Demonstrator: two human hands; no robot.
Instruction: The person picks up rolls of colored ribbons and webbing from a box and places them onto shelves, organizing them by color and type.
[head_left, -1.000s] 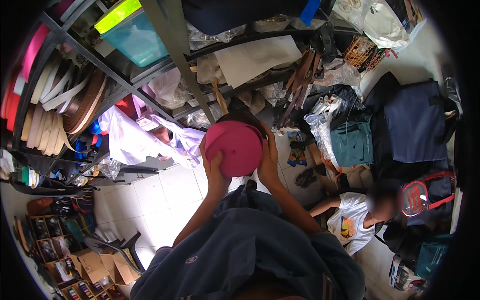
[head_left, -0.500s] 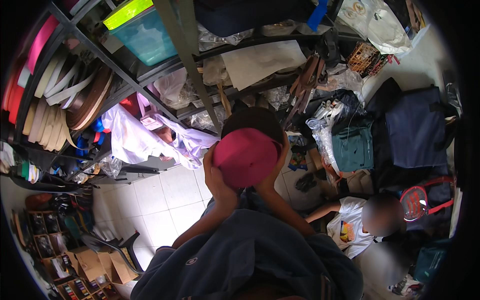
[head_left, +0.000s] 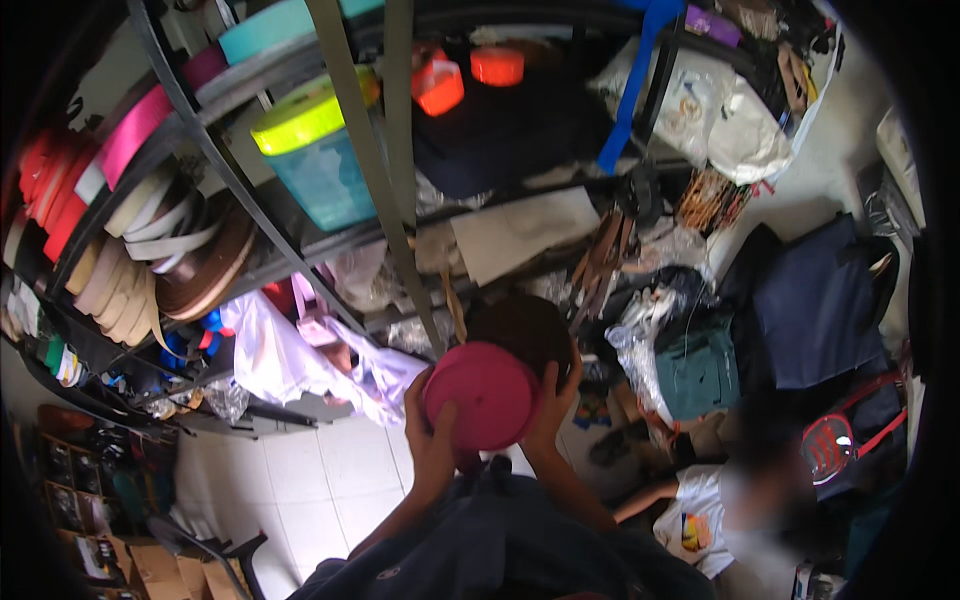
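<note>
A flat round pink roll (head_left: 488, 395), looking like coiled webbing with a small hole at its centre, is held up in front of my body. Behind its upper right edge is a dark brown roll (head_left: 525, 322), partly covered by the pink one. My left hand (head_left: 432, 450) grips the pink roll's left side, with the thumb lying across its face. On the other side my right hand (head_left: 550, 415) closes round the right edges of the rolls, its fingers reaching up beside the dark one. The undersides of both rolls are hidden.
A dark metal shelf (head_left: 215, 140) ahead carries coiled straps (head_left: 190, 240), a teal bin (head_left: 325, 180) and orange rolls (head_left: 497, 66). Lilac cloth (head_left: 285, 345) hangs low at left. A person in a white shirt (head_left: 695, 510) is at lower right, near bags (head_left: 815, 310).
The view has tipped upward, showing more of the upper shelves. Both hands and the rolls sit lower in the picture, and my left thumb now lies farther over the pink face.
</note>
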